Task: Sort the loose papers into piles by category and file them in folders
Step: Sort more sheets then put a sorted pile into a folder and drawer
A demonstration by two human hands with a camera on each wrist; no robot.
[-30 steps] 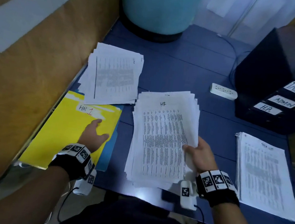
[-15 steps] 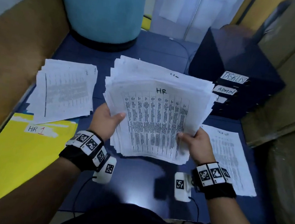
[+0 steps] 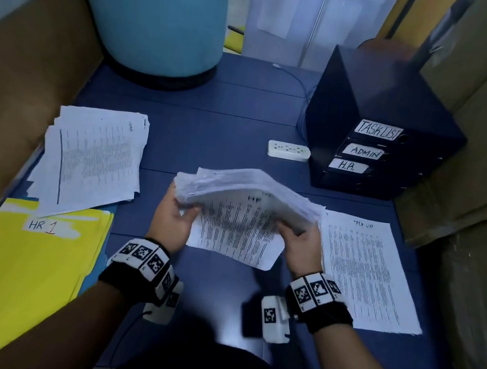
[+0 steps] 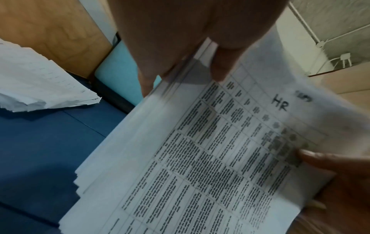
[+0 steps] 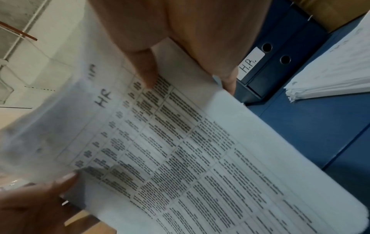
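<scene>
From the head camera, the left hand (image 3: 171, 221) and right hand (image 3: 301, 242) clamp opposite side edges of a thick HR paper stack (image 3: 245, 212), held off the blue desk (image 3: 212, 126) between an ADMIN pile (image 3: 93, 161) and a TASK LIST pile (image 3: 363, 267); it bows and droops, so it looks heavy but floppy. Both wrist cameras show thumbs on top and fingers beneath, with sheet edges fanned unevenly. Loose sheets may slide, so gripping both edges seems wisest.
</scene>
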